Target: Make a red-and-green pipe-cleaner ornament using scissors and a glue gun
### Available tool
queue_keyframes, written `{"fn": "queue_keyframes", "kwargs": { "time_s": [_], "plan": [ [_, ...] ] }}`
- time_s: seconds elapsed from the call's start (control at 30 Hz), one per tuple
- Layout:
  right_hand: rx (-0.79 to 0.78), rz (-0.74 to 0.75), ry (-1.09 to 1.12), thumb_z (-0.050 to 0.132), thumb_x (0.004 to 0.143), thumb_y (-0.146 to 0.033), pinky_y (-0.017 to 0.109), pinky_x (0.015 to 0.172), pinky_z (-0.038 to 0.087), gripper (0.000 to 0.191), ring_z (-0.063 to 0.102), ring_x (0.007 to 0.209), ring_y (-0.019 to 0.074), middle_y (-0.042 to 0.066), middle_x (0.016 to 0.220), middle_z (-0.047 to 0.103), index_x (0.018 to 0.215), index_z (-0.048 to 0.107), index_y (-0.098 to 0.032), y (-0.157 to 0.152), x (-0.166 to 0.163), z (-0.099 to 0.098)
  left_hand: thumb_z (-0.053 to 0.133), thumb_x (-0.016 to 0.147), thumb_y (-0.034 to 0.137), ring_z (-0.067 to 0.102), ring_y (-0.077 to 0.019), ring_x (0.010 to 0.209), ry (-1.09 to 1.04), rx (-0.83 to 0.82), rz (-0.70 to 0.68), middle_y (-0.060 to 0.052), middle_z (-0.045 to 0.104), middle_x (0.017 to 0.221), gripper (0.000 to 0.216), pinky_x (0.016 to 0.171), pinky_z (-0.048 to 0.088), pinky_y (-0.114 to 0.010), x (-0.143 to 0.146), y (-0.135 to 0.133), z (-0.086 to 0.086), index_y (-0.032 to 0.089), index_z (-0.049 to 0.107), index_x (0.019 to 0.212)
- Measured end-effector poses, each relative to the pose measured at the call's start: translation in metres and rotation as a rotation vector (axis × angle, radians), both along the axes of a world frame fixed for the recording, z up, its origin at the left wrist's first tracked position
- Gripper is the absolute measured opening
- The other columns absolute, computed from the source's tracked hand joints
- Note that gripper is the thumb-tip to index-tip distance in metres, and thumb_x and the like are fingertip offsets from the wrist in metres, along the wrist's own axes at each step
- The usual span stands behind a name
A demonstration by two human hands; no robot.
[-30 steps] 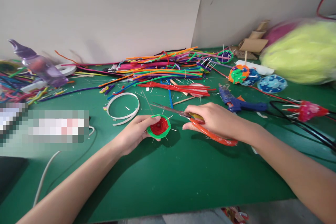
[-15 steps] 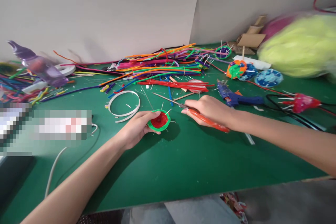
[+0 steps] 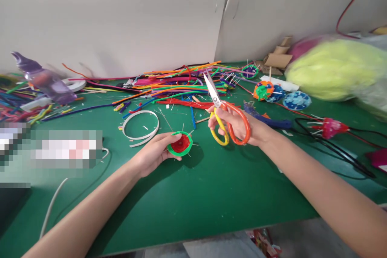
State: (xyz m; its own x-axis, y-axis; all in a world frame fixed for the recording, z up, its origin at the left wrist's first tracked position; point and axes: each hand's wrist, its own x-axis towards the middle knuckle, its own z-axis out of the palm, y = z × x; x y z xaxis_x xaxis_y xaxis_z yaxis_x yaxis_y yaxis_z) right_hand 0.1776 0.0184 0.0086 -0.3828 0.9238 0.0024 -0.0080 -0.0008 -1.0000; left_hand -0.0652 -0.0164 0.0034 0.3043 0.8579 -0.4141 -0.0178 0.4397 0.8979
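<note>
My left hand [image 3: 155, 149] is closed on the edge of a small round cup-like piece [image 3: 180, 145], red inside with a green rim and thin white spikes sticking out around it. The thumb presses on the rim; the fingers underneath are partly hidden. To the right, my right hand [image 3: 236, 123] holds a pair of scissors [image 3: 216, 100] above the table. Their handles are orange and yellow, and the blades point up and away, slightly parted. A gap separates the scissors from the round piece.
Bundles of coloured pipe cleaners [image 3: 187, 82] lie along the back of the green table [image 3: 193, 209]. A coiled white strip [image 3: 123, 123] rests left of centre. At right are a blue glue gun [image 3: 269, 121], dark cables and a yellow bag [image 3: 332, 68]. A purple bottle [image 3: 45, 78] is at left.
My right hand has turned the scissors from lying along the palm to upright, with the handles swung apart. My left hand still holds the round piece. The view has shifted slightly.
</note>
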Motion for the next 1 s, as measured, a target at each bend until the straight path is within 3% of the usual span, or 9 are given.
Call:
{"fn": "queue_keyframes", "kwargs": {
  "time_s": [0.1, 0.23, 0.5, 0.7, 0.83, 1.0],
  "plan": [
    [-0.071, 0.016, 0.042, 0.07, 0.079, -0.049, 0.023, 0.055, 0.047, 0.038, 0.062, 0.077, 0.0152, 0.004, 0.081, 0.065, 0.099, 0.054, -0.02, -0.004, -0.003, -0.002, 0.066, 0.08, 0.025, 0.061, -0.0159, 0.075, -0.041, 0.014, 0.022, -0.008, 0.07, 0.085, 0.015, 0.059, 0.053, -0.024, 0.001, 0.0, -0.002, 0.011, 0.072, 0.079],
    [-0.103, -0.008, 0.079, 0.078, 0.072, -0.033, 0.023, 0.054, 0.046, 0.043, 0.064, 0.077, 0.0164, 0.0, 0.079, 0.063, 0.104, 0.051, -0.022, -0.007, -0.014, -0.008, 0.063, 0.08, 0.024, 0.06, -0.0165, 0.072, -0.127, 0.033, -0.008, -0.008, 0.071, 0.081, 0.016, 0.059, 0.053, -0.026, 0.001, -0.001, -0.005, 0.012, 0.072, 0.074],
    [-0.013, 0.092, -0.079, 0.075, 0.07, -0.025, 0.026, 0.051, 0.046, 0.039, 0.054, 0.053, 0.0095, -0.006, 0.072, 0.058, 0.097, 0.047, -0.022, -0.019, -0.043, -0.002, 0.064, 0.081, 0.029, 0.059, -0.0156, 0.07, -0.097, 0.037, -0.075, -0.007, 0.072, 0.083, 0.018, 0.059, 0.05, -0.026, 0.0, -0.005, -0.006, 0.012, 0.072, 0.08],
    [0.013, -0.038, -0.053, 0.071, 0.069, -0.024, 0.027, 0.05, 0.047, 0.034, 0.052, 0.051, 0.0099, -0.007, 0.068, 0.052, 0.092, 0.045, -0.023, -0.023, -0.054, -0.004, 0.065, 0.082, 0.04, 0.063, -0.0206, 0.091, -0.182, 0.081, -0.108, -0.011, 0.072, 0.1, 0.03, 0.08, 0.05, -0.03, -0.001, -0.005, -0.001, 0.013, 0.072, 0.095],
    [0.022, -0.099, 0.029, 0.069, 0.071, -0.024, 0.029, 0.052, 0.049, 0.033, 0.055, 0.053, 0.0106, -0.006, 0.073, 0.054, 0.095, 0.045, -0.024, -0.023, -0.052, -0.013, 0.07, 0.079, 0.033, 0.063, -0.0212, 0.097, -0.168, 0.124, -0.061, -0.01, 0.072, 0.104, 0.024, 0.084, 0.049, -0.03, 0.0, -0.005, -0.001, 0.015, 0.072, 0.096],
    [0.021, -0.093, 0.053, 0.07, 0.072, -0.027, 0.027, 0.053, 0.046, 0.034, 0.054, 0.054, 0.0104, -0.007, 0.072, 0.053, 0.093, 0.044, -0.023, -0.024, -0.053, -0.015, 0.07, 0.078, 0.029, 0.062, -0.0174, 0.082, -0.116, 0.112, -0.047, -0.009, 0.073, 0.095, 0.019, 0.068, 0.051, -0.027, 0.004, -0.004, -0.006, 0.013, 0.073, 0.087]
  ]
}}
